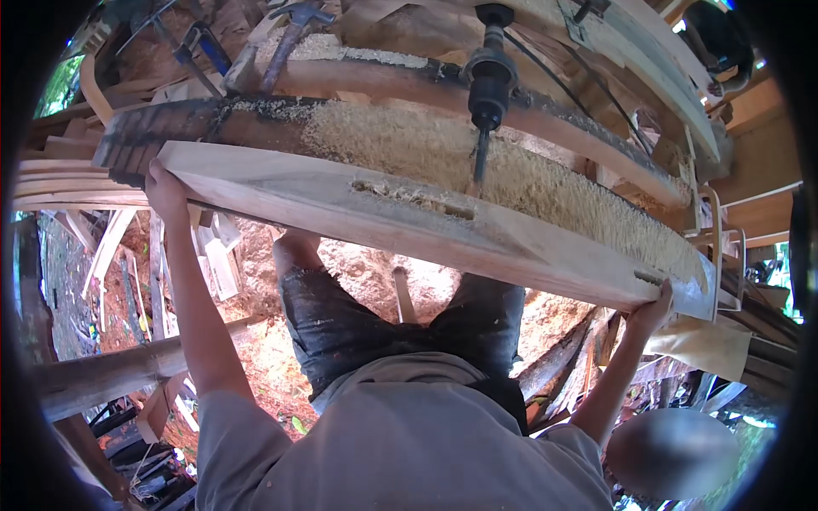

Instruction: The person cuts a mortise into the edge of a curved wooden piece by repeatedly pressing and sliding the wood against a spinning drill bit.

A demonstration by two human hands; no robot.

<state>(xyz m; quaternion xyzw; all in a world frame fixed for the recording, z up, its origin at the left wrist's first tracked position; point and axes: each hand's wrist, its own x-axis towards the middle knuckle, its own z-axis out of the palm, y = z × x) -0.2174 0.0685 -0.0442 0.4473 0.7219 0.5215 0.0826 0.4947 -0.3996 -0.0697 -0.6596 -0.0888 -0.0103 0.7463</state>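
Observation:
A long pale wooden beam point(307, 192) lies across in front of me, tilted down toward the right. My left hand point(167, 192) is closed around its left end, fingers partly hidden behind the wood. At the opposite end my right hand point(653, 310) grips the beam, close to a short slot point(649, 278). Wood chips sit in a longer slot point(413, 199) cut near the beam's middle. Just behind that slot a power drill point(492, 85) points downward, its bit point(481, 162) close to the beam; whether they touch I cannot tell.
Behind the beam runs a sawdust-covered timber point(358, 132). A hammer point(290, 38) rests at the back left beside other tools. Cut wood strips point(81, 183) are stacked at left, above a round pole point(119, 375). Another person point(720, 43) is partly visible at top right.

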